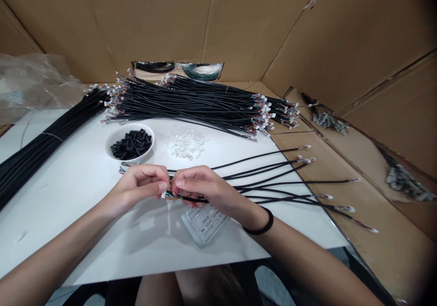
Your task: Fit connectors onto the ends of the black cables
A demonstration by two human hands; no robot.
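Between the fingertips of my left hand [145,183] is a small white connector [164,194] at the end of thin coloured wires. My right hand [201,183] pinches at those wires, where they leave the black sheath of a cable [193,200]. Both hands are closed, their fingertips nearly touching above the white table. Other black cables [262,175] lie to the right of and behind my right hand, with white ends pointing right. A printed label in a clear bag [205,226] lies under my right wrist. Exactly which wire my right fingers grip is hidden.
A white bowl [152,137] of short black tubes stands behind my left hand, beside a pile of white connectors [187,144]. Bundled black cables [191,101] lie along the back, another bundle [51,135] at left. Cardboard walls [153,23] enclose the table.
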